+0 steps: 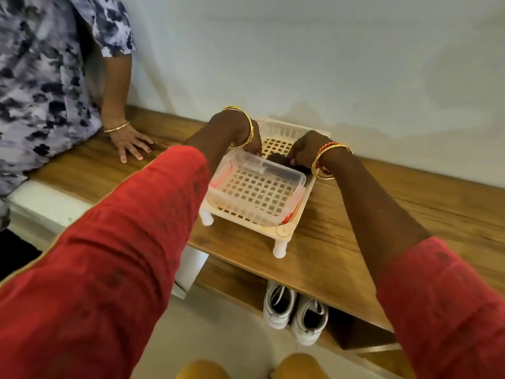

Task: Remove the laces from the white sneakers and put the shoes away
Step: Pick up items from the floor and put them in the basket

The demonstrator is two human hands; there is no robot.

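Two white sneakers (296, 310) stand side by side on the lower shelf under the wooden bench top, toes toward me. Up on the bench, a clear plastic box (257, 187) with red clips sits in a cream slotted tray (284, 231) on short legs. My left hand (250, 140) grips the far edge of the clear box. Fingers curled, my right hand (306, 151) holds a dark object (281, 161) lying in the tray behind the box. What the dark object is cannot be made out.
The wooden bench top (355, 214) runs along a white wall. Another person in a patterned top stands at the left, one hand (131, 144) flat on the bench. My feet (251, 367) stand on pale floor below.
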